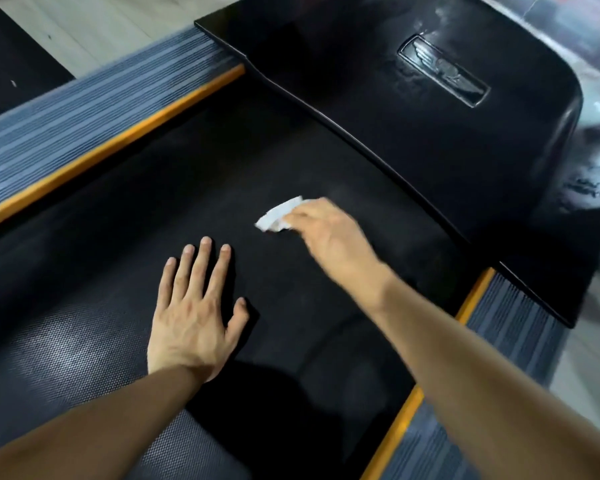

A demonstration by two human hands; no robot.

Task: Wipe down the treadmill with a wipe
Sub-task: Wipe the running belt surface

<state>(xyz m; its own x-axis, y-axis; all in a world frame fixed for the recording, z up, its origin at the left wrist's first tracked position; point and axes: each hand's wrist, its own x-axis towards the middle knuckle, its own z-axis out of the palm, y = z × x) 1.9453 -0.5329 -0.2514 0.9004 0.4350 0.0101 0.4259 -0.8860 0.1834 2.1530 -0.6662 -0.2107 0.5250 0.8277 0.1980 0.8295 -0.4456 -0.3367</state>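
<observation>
The treadmill's black textured belt (153,209) fills the middle of the head view. A crumpled white wipe (278,215) presses on the belt near its front end, and my right hand (329,233) is shut on it. My left hand (194,306) lies flat on the belt, palm down with fingers spread, to the left of and nearer than the wipe. The glossy black motor cover (413,116) with a silver winged badge (444,71) sits just beyond the wipe.
Grey ribbed side rails with orange edging run along the belt at the left (84,109) and the right (499,327). Pale floor (94,19) shows at the top left, and a dark mat (11,64) lies at the far left.
</observation>
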